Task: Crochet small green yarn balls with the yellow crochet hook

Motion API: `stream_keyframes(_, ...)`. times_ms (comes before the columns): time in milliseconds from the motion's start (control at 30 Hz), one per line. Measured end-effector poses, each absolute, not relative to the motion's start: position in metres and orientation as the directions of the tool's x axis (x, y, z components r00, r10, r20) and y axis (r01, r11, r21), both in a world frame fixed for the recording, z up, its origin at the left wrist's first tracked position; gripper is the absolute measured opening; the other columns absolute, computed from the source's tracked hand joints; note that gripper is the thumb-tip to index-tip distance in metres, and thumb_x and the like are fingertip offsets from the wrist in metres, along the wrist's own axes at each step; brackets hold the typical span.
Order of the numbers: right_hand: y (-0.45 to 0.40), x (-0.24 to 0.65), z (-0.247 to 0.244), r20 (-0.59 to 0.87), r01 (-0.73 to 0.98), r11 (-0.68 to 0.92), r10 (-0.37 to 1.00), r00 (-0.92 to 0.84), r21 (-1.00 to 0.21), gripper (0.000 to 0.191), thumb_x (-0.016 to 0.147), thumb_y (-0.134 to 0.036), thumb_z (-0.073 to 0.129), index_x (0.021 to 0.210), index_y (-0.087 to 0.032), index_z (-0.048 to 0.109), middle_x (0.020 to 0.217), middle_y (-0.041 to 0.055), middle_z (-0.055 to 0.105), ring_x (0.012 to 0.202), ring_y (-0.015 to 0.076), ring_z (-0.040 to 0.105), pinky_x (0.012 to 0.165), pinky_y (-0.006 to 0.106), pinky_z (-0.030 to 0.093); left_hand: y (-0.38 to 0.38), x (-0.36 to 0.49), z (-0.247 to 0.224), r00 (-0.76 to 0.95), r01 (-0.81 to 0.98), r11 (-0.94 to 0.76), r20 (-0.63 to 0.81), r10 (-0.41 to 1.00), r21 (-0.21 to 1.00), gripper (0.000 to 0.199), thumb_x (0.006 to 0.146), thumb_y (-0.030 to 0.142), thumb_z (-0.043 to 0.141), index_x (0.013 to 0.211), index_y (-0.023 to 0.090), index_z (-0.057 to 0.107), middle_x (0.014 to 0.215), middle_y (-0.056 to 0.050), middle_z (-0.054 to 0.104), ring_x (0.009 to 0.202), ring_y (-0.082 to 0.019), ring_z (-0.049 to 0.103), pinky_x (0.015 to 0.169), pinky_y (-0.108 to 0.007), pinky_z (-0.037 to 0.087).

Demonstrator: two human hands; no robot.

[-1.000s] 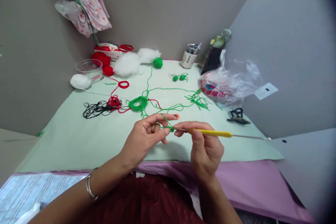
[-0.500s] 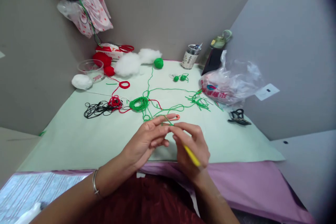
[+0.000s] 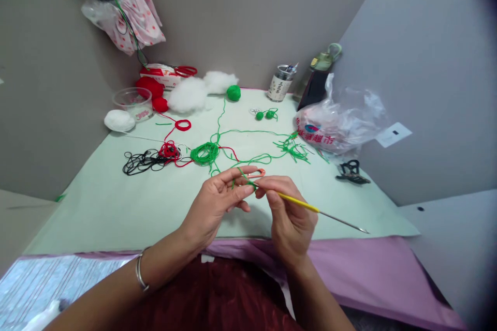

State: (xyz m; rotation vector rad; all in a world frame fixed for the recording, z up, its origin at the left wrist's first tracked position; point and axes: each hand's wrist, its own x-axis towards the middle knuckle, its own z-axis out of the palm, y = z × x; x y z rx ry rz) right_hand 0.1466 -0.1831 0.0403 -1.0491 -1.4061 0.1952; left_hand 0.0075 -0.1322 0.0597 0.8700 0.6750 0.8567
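Note:
Near the front of the table, my right hand point(image 3: 293, 214) is closed round a crochet hook point(image 3: 298, 200) with a yellow handle. The hook's free metal end points down to the right, while its working end meets green yarn point(image 3: 250, 182) at my left fingertips. My left hand point(image 3: 221, 194) pinches that small bit of yarn, a strand running over its raised index finger. An orange stitch marker point(image 3: 261, 172) shows just beyond the fingertips; whether it hangs from the work I cannot tell. Behind the hands lies a coil of green yarn point(image 3: 205, 153).
Left stand red yarn balls point(image 3: 149, 87), white stuffing point(image 3: 188, 95), a clear tub point(image 3: 134, 103) and tangled black cord point(image 3: 142, 162). Green scraps point(image 3: 295, 150), a plastic bag point(image 3: 334, 126), a hair claw point(image 3: 352, 172) and a pen can point(image 3: 280, 84) are on the right and at the back.
My right hand has turned, so the crochet hook swings from pointing steeply down toward me to lying out to the right, its far metal end now visible. My left hand stays nearly in place.

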Motion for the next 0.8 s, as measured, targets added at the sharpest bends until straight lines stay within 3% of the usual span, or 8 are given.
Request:
stream_keyframes(133,-0.183,0.147,0.033,0.839,0.700,0.565,0.537,0.092,-0.438,0.034,0.095,-0.006,0.065,0.120,-0.027,0.076,0.109,0.0080,0.075,0.099,0.0211,0.073,0.080,0.034,0.060,-0.132,0.008,0.058,0.569,-0.410,0.504,-0.219,0.793,0.761,0.036,0.082,0.028,0.086,0.117,0.021,0.082,0.081,0.003,0.062,0.051,-0.001,0.031,0.060,-0.017,0.051)
stream_keyframes(167,-0.183,0.148,0.033,0.845,0.711,0.562,0.528,0.086,-0.423,0.034,0.095,-0.006,0.066,0.120,-0.026,0.076,0.109,0.0085,0.075,0.099,0.0215,0.073,0.080,0.035,0.060,-0.130,0.007,0.057,0.611,-0.414,0.555,-0.231,0.757,0.721,0.034,0.083,0.028,0.085,0.116,0.020,0.082,0.075,0.005,0.058,0.049,0.000,0.024,0.060,-0.016,0.051)
stream_keyframes(267,-0.181,0.151,0.036,0.726,0.529,0.528,0.624,0.288,-0.664,0.026,0.099,-0.011,0.060,0.111,-0.026,0.077,0.095,0.0046,0.075,0.085,0.0183,0.071,0.076,0.034,0.059,-0.123,0.004,0.055,0.650,-0.422,0.620,-0.256,0.715,0.661,0.030,0.081,0.027,0.087,0.109,0.017,0.084,0.066,0.008,0.050,0.048,0.000,0.018,0.060,-0.015,0.050)
stream_keyframes(333,-0.179,0.152,0.040,0.568,0.278,0.495,0.713,0.411,-0.823,0.022,0.103,-0.017,0.057,0.104,-0.025,0.077,0.089,0.0021,0.072,0.073,0.0152,0.067,0.070,0.032,0.057,-0.121,0.003,0.055,0.608,-0.441,0.576,-0.243,0.756,0.689,0.027,0.080,0.024,0.088,0.106,0.019,0.085,0.068,0.007,0.054,0.047,0.000,0.021,0.061,-0.015,0.051)
stream_keyframes(400,-0.177,0.151,0.043,0.480,0.118,0.476,0.777,0.408,-0.871,0.020,0.103,-0.022,0.058,0.099,-0.024,0.078,0.089,0.0018,0.072,0.071,0.0140,0.066,0.068,0.031,0.055,-0.122,0.004,0.056,0.577,-0.436,0.507,-0.200,0.791,0.744,0.028,0.080,0.023,0.087,0.108,0.022,0.084,0.077,0.004,0.063,0.048,0.000,0.028,0.062,-0.017,0.053)
stream_keyframes(533,-0.177,0.148,0.045,0.500,0.185,0.465,0.787,0.362,-0.866,0.018,0.101,-0.021,0.062,0.098,-0.025,0.079,0.090,0.0019,0.075,0.076,0.0147,0.067,0.072,0.031,0.055,-0.129,0.006,0.057,0.543,-0.364,0.374,-0.132,0.829,0.853,0.032,0.080,0.026,0.086,0.112,0.024,0.083,0.105,-0.004,0.072,0.068,-0.008,0.056,0.062,-0.020,0.055)
stream_keyframes(600,-0.178,0.148,0.045,0.520,0.228,0.467,0.769,0.372,-0.854,0.019,0.101,-0.020,0.061,0.099,-0.025,0.079,0.087,0.0010,0.075,0.073,0.0142,0.066,0.073,0.031,0.055,-0.131,0.005,0.057,0.512,-0.329,0.322,-0.119,0.851,0.888,0.033,0.081,0.027,0.086,0.114,0.025,0.082,0.110,-0.005,0.073,0.078,-0.012,0.062,0.063,-0.020,0.055)
stream_keyframes(800,-0.179,0.151,0.043,0.518,0.200,0.478,0.788,0.333,-0.855,0.018,0.101,-0.021,0.061,0.099,-0.024,0.079,0.088,0.0021,0.075,0.074,0.0148,0.066,0.073,0.032,0.056,-0.129,0.002,0.055,0.510,-0.267,0.280,-0.111,0.853,0.922,0.035,0.084,0.029,0.084,0.119,0.026,0.080,0.102,-0.003,0.073,0.061,-0.008,0.063,0.053,-0.019,0.042)
